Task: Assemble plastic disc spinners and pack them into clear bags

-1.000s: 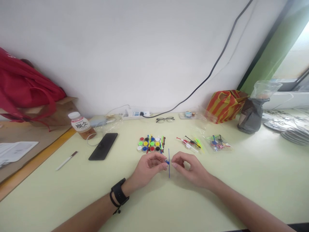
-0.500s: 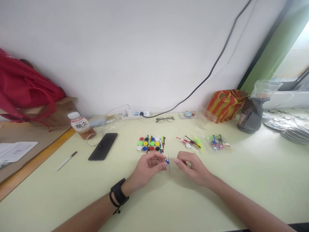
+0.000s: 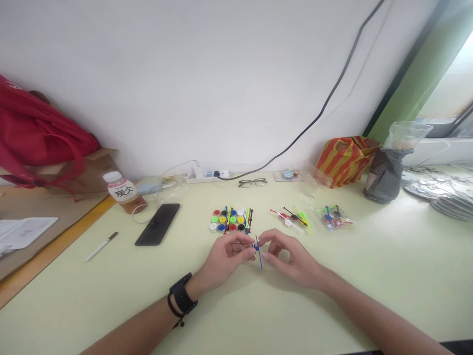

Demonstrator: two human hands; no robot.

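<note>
My left hand [image 3: 227,259], with a black watch on its wrist, pinches a small blue plastic piece [image 3: 255,246] at the middle of the table. My right hand [image 3: 291,256] meets it, thumb and forefinger closed on a thin blue stick [image 3: 259,257] that passes through that piece and slants down below my fingers. Just behind my hands lies a block of round coloured caps [image 3: 229,220] with coloured sticks [image 3: 248,219] beside them.
The pale green table [image 3: 388,276] also holds loose sticks and a clear bag of parts [image 3: 334,218], a black phone [image 3: 157,224], a drink bottle [image 3: 123,191], a pen [image 3: 101,246], glasses [image 3: 253,183], a power strip [image 3: 209,174], a striped bag [image 3: 345,160] and a grey pouch [image 3: 386,175].
The blue stick stood upright and tall a second ago; now it sits lower and tilted. My right hand let go briefly, then closed on it again nearer the blue piece.
</note>
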